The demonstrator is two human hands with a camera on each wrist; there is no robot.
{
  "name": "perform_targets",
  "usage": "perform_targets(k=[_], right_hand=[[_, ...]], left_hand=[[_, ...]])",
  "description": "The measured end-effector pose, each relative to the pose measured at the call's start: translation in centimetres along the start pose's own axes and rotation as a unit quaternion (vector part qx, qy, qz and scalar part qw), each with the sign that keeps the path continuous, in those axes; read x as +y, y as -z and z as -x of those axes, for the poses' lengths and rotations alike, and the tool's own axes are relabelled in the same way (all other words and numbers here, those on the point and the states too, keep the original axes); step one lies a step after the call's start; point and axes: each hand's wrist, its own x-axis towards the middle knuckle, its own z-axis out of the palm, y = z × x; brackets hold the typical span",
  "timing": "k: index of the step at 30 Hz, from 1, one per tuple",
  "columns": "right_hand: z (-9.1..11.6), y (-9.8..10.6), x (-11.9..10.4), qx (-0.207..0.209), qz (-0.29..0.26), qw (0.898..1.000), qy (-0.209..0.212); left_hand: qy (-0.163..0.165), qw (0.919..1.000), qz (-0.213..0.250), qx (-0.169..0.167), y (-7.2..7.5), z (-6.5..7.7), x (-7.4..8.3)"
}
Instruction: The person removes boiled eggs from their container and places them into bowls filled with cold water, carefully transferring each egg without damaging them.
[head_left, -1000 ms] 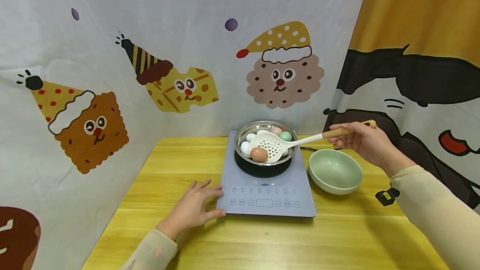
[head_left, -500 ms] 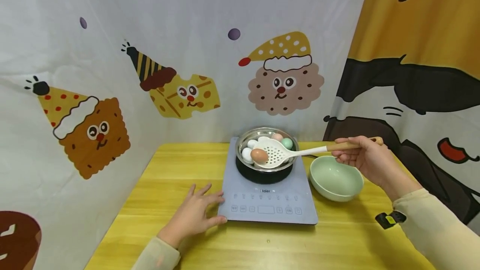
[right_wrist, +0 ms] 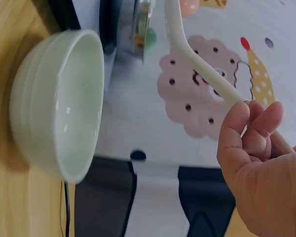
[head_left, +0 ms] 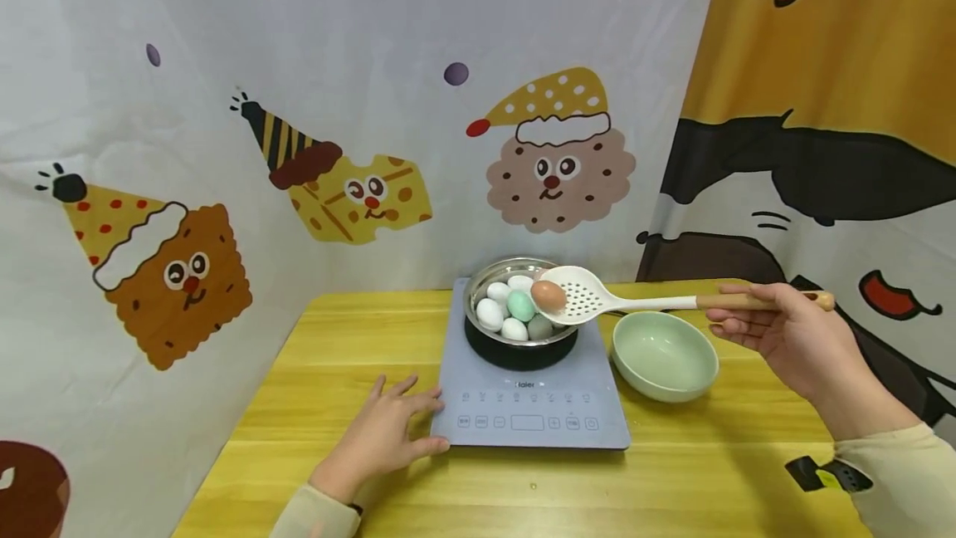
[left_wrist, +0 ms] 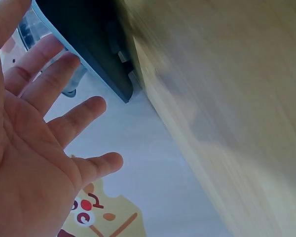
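My right hand [head_left: 802, 339] grips the wooden handle of a white slotted skimmer [head_left: 586, 299]. A brown egg [head_left: 548, 295] rides on the skimmer's head, which is over the right rim of a steel pan [head_left: 478, 330]. Several white eggs [head_left: 490, 315], a green egg [head_left: 520, 305] and a greyish one [head_left: 539, 328] lie in the pan. It stands on a Haier induction cooker [head_left: 530, 405]. With fingers spread, my left hand [head_left: 381, 434] touches the cooker's left edge; the left wrist view shows its fingers straight [left_wrist: 76, 123] beside that edge.
A pale green bowl [head_left: 665, 355] stands to the right of the cooker on the wooden table [head_left: 284, 405]. A black cord [right_wrist: 67, 207] runs behind the bowl. Behind the table hangs a cartoon-printed curtain [head_left: 373, 106].
My right hand has lifted the skimmer with the brown egg and drawn it rightward, from over the pan's middle to its right rim. The left hand stays at the cooker's edge.
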Motion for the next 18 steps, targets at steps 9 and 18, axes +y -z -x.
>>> perform_targets(k=[9,18], right_hand=[[4.2,5.3,-0.8,0.025,0.039,0.998,0.038],[7.4,8.4,0.4,0.061,0.066,0.996,0.026]], left_hand=[[-0.001,0.9999,0.008,0.007,-0.3,-0.1,-0.4],[0.007,1.0000,-0.001,0.002,-0.3,0.0,-0.1]])
